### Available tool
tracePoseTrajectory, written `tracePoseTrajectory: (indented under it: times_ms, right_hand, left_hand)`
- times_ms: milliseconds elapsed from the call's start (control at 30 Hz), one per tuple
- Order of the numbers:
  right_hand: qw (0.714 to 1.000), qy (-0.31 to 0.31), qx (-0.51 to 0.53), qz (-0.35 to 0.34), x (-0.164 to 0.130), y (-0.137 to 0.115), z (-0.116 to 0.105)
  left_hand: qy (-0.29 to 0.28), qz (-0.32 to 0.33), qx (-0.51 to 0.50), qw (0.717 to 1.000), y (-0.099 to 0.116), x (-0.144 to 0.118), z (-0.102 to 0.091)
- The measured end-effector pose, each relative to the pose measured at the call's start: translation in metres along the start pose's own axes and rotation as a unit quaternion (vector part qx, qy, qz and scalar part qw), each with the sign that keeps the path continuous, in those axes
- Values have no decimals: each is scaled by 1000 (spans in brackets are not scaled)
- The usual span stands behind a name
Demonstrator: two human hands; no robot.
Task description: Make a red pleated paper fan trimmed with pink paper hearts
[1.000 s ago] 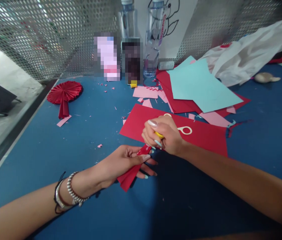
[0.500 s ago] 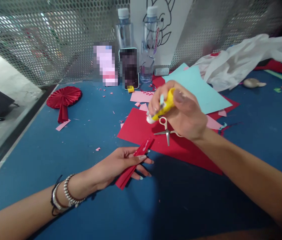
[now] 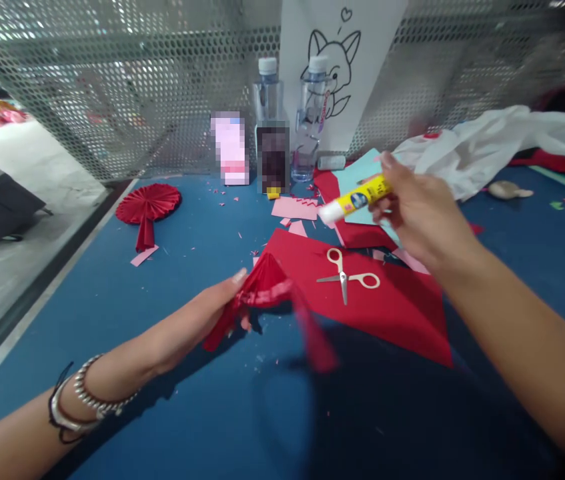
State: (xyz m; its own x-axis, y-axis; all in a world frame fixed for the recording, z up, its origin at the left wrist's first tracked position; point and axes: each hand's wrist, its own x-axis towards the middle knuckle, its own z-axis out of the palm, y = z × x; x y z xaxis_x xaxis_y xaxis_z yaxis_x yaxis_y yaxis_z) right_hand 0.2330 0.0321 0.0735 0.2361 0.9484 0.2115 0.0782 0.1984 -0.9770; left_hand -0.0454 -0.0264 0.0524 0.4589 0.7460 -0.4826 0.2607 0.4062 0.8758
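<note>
My left hand is closed on a pleated red paper strip, which spreads open like a fan, one side hanging down to the right and blurred. A shiny whitish band, perhaps glue, runs along its folds. In my right hand, raised over the table, is a yellow glue stick with its white end pointing left. Below it, scissors with cream handles lie spread on a red paper sheet. A finished-looking red paper fan with a handle rests at the left.
Two water bottles and two phones stand against the perforated metal panel. Pink paper scraps and light blue paper lie behind the red sheet. A white plastic bag sits at the back right.
The folded red strip has opened out from a narrow bundle, with its right part swinging down. My right hand has moved right with the glue stick, uncovering the scissors. The view has tilted up slightly.
</note>
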Motion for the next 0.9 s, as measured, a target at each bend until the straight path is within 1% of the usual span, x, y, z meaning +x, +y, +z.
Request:
tracePoseTrajectory:
  times_ms: [33,67,100,133,200,233,300,367,433,533,600,667,767,900]
  right_hand:
    - [996,-14,64,52,1,7,3]
    - [989,-43,105,97,0,14,8]
    - [981,-77,122,131,-2,20,13]
    - [975,-116,115,153,-6,25,20]
    - [971,-175,48,156,-15,33,33]
    - [970,-196,-1,144,-18,37,39]
    - [966,-220,-108,85,-21,45,50]
    - [952,-218,-216,2,-19,54,58]
    - [933,-206,-291,-55,-14,62,65]
    - [920,-201,-325,-81,-8,69,74]
    - [916,-197,-337,-93,-6,71,79]
    - [912,-197,-345,-105,-5,70,83]
    - [902,-217,-353,-118,-3,66,85]
    - [885,-232,-385,-118,-1,61,83]
  left_hand:
    - [8,4,8,1000,0,-1,-3]
    - [19,7,18,1000,-2,-2,-6]
    - [35,14,31,999,-3,-2,-9]
    - [53,25,48,997,-6,-1,-12]
    - [79,54,102,990,-12,-1,-16]
    - [89,69,138,984,-15,0,-18]
    - [110,92,215,966,-20,-1,-20]
    - [130,103,290,942,-24,-4,-20]
    - [135,113,361,916,-27,-7,-19]
    - [116,129,448,877,-30,-11,-16]
    - [105,135,476,863,-32,-13,-15]
    - [96,140,485,858,-31,-15,-16]
    - [84,141,490,856,-29,-16,-18]
    - [82,140,491,856,-28,-16,-20]
